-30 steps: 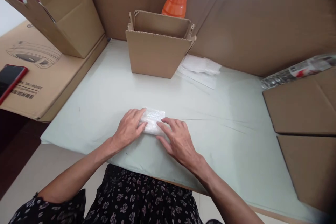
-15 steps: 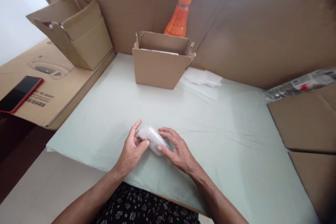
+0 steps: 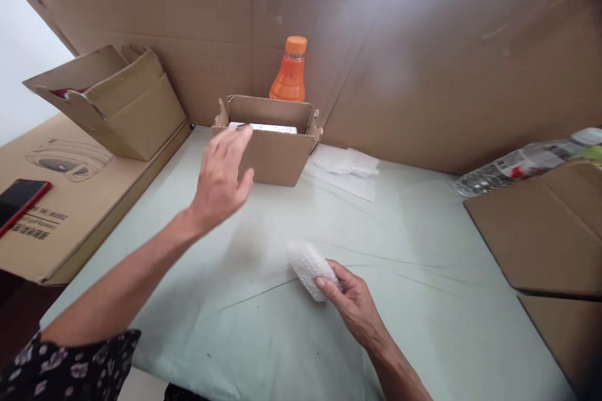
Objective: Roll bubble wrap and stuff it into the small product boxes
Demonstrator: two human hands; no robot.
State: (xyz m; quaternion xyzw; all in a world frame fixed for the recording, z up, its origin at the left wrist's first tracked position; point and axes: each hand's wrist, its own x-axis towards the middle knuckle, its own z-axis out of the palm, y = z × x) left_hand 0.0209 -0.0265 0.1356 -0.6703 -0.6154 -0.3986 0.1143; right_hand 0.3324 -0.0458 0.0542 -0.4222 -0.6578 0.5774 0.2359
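Note:
My right hand (image 3: pixel 352 301) grips a bubble-wrapped bundle (image 3: pixel 308 266) over the front middle of the table, thumb on top and fingers around its right end. What is inside the wrap cannot be made out. My left hand (image 3: pixel 221 175) is raised in front of the small open cardboard box (image 3: pixel 273 160), fingers stretched out and nothing in them. Its fingertips overlap the box's front left edge in the view; whether they touch it, I cannot tell. Something flat and white (image 3: pixel 277 129) shows inside that box.
Behind the box stands an orange bottle (image 3: pixel 289 78). Bubble wrap sheets (image 3: pixel 345 163) lie to its right. At left, another open box (image 3: pixel 136 106) and a phone (image 3: pixel 19 200) rest on a large carton (image 3: pixel 94 213). A clear plastic bottle (image 3: pixel 508 169) lies behind cardboard (image 3: pixel 540 232) at right.
My left hand has let go of the bubble-wrapped bundle and moved forward to the box. My right hand has shifted slightly right, keeping the bundle. The view has tilted up.

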